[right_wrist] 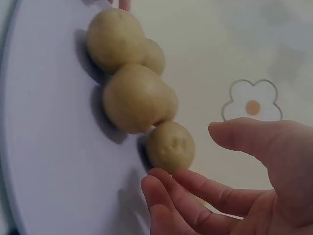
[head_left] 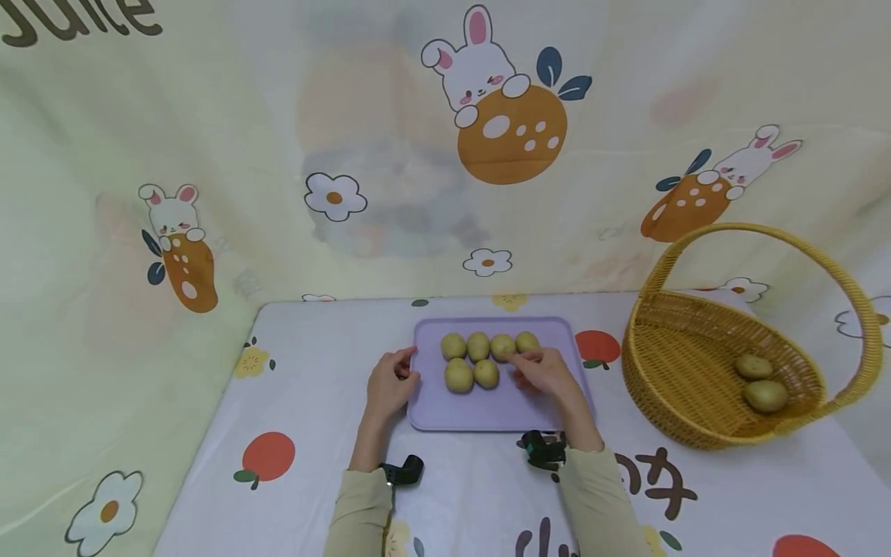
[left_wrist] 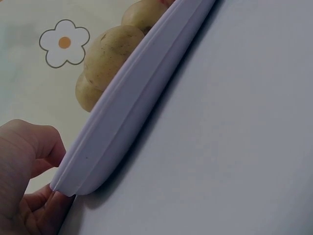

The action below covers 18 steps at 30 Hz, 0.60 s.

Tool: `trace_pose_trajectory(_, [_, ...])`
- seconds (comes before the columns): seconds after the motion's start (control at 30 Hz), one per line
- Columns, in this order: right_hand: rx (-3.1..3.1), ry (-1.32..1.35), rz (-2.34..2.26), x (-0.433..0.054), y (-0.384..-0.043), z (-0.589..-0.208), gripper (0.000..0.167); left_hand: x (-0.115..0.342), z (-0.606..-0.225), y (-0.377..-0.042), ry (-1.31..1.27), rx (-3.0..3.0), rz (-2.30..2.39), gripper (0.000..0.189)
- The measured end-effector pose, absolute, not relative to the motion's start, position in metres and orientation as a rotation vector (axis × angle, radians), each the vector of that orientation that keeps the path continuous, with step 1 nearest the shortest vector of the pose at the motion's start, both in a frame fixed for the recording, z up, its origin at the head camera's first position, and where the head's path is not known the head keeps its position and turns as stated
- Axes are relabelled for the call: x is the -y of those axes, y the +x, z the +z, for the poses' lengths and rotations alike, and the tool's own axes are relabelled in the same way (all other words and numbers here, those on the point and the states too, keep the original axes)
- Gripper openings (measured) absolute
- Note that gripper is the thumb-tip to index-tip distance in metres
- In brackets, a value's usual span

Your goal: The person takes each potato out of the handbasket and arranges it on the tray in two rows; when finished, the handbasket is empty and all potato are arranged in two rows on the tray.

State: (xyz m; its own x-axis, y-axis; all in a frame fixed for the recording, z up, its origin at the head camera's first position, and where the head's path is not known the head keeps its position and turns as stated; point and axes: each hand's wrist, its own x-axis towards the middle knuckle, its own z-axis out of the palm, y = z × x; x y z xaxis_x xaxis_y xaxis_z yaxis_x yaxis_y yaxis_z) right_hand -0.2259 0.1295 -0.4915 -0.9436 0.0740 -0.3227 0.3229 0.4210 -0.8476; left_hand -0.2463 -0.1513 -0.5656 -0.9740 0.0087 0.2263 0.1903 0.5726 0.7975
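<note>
Several potatoes [head_left: 459,376] sit in two rows on a lilac tray [head_left: 445,414], the back row longer than the front row of two. My left hand [head_left: 389,384] is at the tray's left edge. In the left wrist view, its thumb and fingers pinch the tray's rim [left_wrist: 110,127] from both sides. Over the right part of the tray hovers my right hand [head_left: 546,371], its thumb spread away from slightly bent fingers. In the right wrist view, these fingertips [right_wrist: 183,176] lie right beside the nearest potato [right_wrist: 170,147]; whether they touch it, I cannot tell. Nothing is held there.
A yellow wicker basket [head_left: 668,418] with a tall arched handle stands on the right, holding two potatoes [head_left: 766,395]. The white tablecloth [head_left: 313,503] has printed fruit and flowers. A patterned curtain [head_left: 397,100] hangs behind the table.
</note>
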Motion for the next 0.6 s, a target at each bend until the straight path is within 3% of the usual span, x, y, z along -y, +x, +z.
trace_pose_trajectory(0.6, [-2.578, 0.406, -1.52, -0.198, -0.218, -0.447, 0.049, 0.149, -0.564, -0.244, -0.156, 2.597, -1.367, 0.046])
